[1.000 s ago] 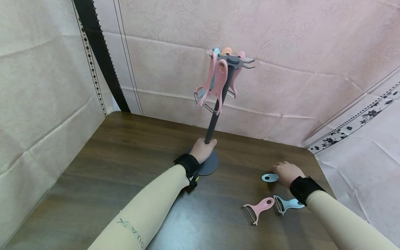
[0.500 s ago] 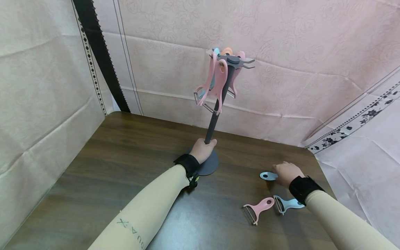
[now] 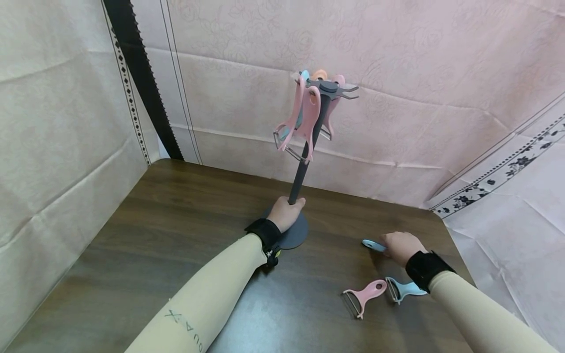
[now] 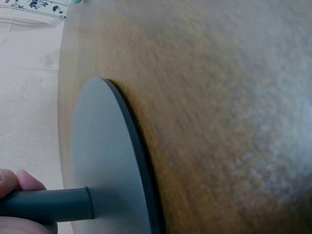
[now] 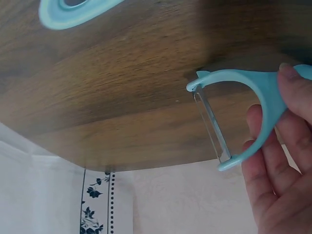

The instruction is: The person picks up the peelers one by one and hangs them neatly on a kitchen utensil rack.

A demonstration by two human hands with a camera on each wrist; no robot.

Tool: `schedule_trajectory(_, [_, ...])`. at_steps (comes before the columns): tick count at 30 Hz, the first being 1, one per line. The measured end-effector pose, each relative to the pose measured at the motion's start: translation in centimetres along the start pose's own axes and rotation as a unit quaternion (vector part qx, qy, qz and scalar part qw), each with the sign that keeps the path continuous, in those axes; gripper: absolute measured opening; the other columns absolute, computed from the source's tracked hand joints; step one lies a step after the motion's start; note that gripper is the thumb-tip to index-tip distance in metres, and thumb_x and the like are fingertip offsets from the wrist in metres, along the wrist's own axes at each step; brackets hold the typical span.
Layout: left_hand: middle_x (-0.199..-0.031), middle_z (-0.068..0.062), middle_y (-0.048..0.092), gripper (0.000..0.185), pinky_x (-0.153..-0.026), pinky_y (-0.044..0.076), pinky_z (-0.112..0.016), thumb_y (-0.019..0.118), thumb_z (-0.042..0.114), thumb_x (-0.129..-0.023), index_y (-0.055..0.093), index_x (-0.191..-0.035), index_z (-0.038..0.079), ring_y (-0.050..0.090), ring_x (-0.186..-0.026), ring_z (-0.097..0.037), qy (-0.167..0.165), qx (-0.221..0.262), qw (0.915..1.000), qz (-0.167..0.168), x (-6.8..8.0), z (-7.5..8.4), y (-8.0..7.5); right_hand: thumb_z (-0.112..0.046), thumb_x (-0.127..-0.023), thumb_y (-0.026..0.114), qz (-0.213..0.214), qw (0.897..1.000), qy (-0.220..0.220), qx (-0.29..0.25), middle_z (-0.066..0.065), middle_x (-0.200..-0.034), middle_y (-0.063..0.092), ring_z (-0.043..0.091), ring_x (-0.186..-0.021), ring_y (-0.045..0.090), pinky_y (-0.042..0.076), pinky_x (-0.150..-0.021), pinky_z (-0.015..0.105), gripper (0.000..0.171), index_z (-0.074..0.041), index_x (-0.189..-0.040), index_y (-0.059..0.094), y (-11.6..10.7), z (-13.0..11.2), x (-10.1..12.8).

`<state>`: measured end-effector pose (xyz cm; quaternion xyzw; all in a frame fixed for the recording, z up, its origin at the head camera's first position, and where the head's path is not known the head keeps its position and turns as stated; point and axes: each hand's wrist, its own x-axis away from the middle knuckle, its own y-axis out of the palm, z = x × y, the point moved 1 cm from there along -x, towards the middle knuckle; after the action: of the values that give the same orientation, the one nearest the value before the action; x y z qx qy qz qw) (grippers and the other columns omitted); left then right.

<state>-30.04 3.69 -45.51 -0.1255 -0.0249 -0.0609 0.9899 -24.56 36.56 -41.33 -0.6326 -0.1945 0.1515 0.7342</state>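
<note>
Dark wooden desk [image 3: 176, 230], pink drapes behind: left hand [image 3: 286, 213] clenches the rack pole [image 3: 304, 164]; right hand [image 3: 399, 246] pinches a blue peeler [image 5: 243, 112] near the right edge; several peelers hung, two left lying

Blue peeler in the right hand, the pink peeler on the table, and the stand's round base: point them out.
blue peeler [image 5: 265, 92], right wrist view, on its forked head.
pink peeler [image 3: 370, 291], head view, on its handle.
round base [image 4: 105, 161], left wrist view, on its flat top.
</note>
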Motion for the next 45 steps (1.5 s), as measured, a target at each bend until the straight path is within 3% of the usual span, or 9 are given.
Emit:
schedule_trajectory(7, [-0.055, 0.004, 0.025, 0.053, -0.055, 0.021, -0.032, 0.049, 0.045, -0.098, 0.034, -0.056, 0.015, 0.023, -0.051, -0.016, -0.002, 0.003, 1.0000, 0.000, 0.2, 0.0, 0.0, 0.003, -0.080, 0.070, 0.055, 0.997, 0.017, -0.047, -0.005, -0.063, 0.047, 0.014, -0.055, 0.043, 0.039, -0.053, 0.035, 0.020, -0.009, -0.076, 0.055, -1.1, -0.4, -0.9])
schedule_trajectory(13, [-0.054, 0.004, 0.026, 0.053, -0.054, 0.021, -0.032, 0.049, 0.045, -0.098, 0.035, -0.056, 0.016, 0.024, -0.050, -0.016, -0.011, 0.005, 0.9999, -0.003, 0.3, 0.0, 0.1, 0.000, -0.084, 0.069, 0.079, 0.989, 0.047, -0.118, -0.004, -0.065, 0.050, 0.014, -0.057, 0.044, 0.037, -0.052, 0.032, 0.016, -0.010, -0.079, 0.058, -2.2, -0.5, -1.9])
schedule_trajectory(22, [-0.055, 0.003, 0.028, 0.051, -0.055, 0.022, -0.033, 0.049, 0.042, -0.099, 0.037, -0.057, 0.015, 0.027, -0.051, -0.017, -0.019, 0.006, 0.9998, 0.000, 0.3, -0.1, 0.2, -0.008, -0.088, 0.068, 0.138, 0.974, 0.048, -0.175, -0.001, -0.075, 0.064, 0.014, -0.065, 0.058, 0.047, -0.061, 0.040, 0.006, -0.009, -0.089, 0.062, -3.8, -0.9, -3.2])
schedule_trajectory(33, [-0.055, 0.004, 0.029, 0.052, -0.054, 0.022, -0.032, 0.049, 0.045, -0.098, 0.037, -0.057, 0.016, 0.026, -0.050, -0.016, -0.007, 0.009, 0.9999, 0.001, 0.5, 0.2, -0.1, -0.019, -0.095, 0.062, 0.240, 0.936, 0.055, -0.251, 0.001, -0.081, 0.066, 0.017, -0.073, 0.060, 0.048, -0.068, 0.038, 0.012, -0.008, -0.100, 0.064, -7.1, -2.8, -4.4])
schedule_trajectory(38, [-0.054, 0.004, 0.029, 0.052, -0.054, 0.022, -0.031, 0.048, 0.045, -0.098, 0.036, -0.057, 0.016, 0.026, -0.050, -0.016, -0.003, 0.005, 1.0000, 0.002, 0.6, 0.4, -0.1, -0.020, -0.094, 0.063, 0.292, 0.919, 0.052, -0.261, 0.002, -0.082, 0.066, 0.014, -0.073, 0.059, 0.047, -0.069, 0.034, 0.016, -0.007, -0.102, 0.064, -8.7, -3.8, -5.0])
schedule_trajectory(45, [-0.055, 0.004, 0.029, 0.052, -0.054, 0.022, -0.032, 0.049, 0.046, -0.098, 0.037, -0.057, 0.015, 0.027, -0.050, -0.016, -0.007, 0.004, 1.0000, 0.003, 0.5, 0.4, -0.1, -0.019, -0.093, 0.063, 0.359, 0.896, 0.050, -0.258, 0.004, -0.081, 0.067, 0.015, -0.074, 0.059, 0.046, -0.070, 0.033, 0.016, -0.003, -0.098, 0.064, -12.7, -5.1, -6.1])
